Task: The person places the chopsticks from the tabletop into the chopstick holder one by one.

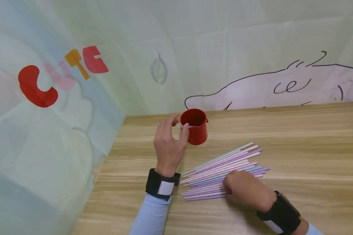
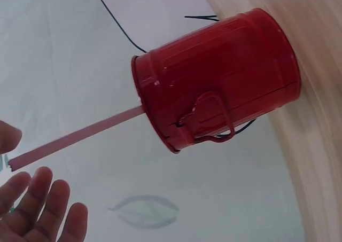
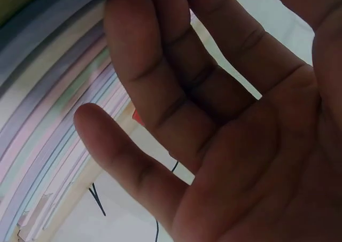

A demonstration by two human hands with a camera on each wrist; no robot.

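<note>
A small red metal bucket [image 1: 197, 135] stands upright near the back of the table, its side handle showing in the left wrist view. One pink paper straw [image 2: 80, 137] leans out over the bucket's rim. My left hand [image 1: 170, 143] is beside the bucket, thumb and fingers spread around the straw's outer end without visibly pinching it. Pastel paper straws [image 1: 214, 168] lie in a loose fan in front of the bucket. Over their right part, my right hand [image 1: 247, 189] reaches down with bent fingers; its thumb and index tips are hidden, so any grip cannot be seen.
The wood-grain table [image 1: 311, 156] extends to the right of the straws. A printed cloth backdrop [image 1: 223, 49] rises along the table's back and left edges, close behind the bucket.
</note>
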